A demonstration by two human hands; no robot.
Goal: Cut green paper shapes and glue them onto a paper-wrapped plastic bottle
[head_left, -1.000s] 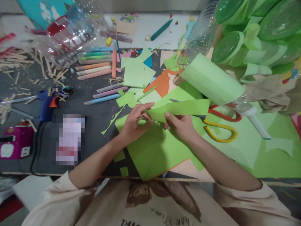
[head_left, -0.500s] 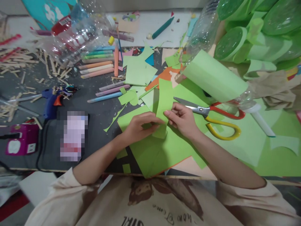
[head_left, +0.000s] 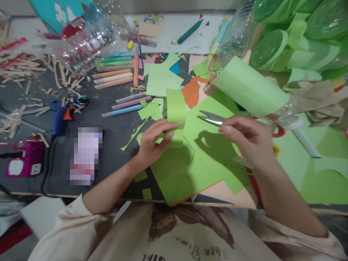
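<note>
In the head view, the left hand (head_left: 154, 139) grasps a bright green paper strip (head_left: 175, 107), its grip pinched between thumb and fingers. The strip curls upward beyond the fingertips, and its lower part shows just below them, over the bright green paper sheet (head_left: 174, 177) on the bench (head_left: 114, 152). The right hand (head_left: 247, 137) is over the scissors (head_left: 212, 119), its grip seemingly clenched on them near the pivot; most of the handles are hidden behind the hand, so whether any finger is through a loop cannot be told. The blades point toward the strip, slightly parted, and are apart from it.

As for progress, the strip is already a separate piece, and cut paper scraps (head_left: 163, 78) lie beyond it. No blade is in the strip, and it is not visibly fastened to anything. To the right, a pale green paper sleeve (head_left: 250, 87) is already around a clear plastic bottle (head_left: 285, 110), lying tilted beside a cluster of green-covered bottle pieces (head_left: 272, 47). The blue glue gun (head_left: 58, 116) lies untouched at the left, well away from both hands.
</note>
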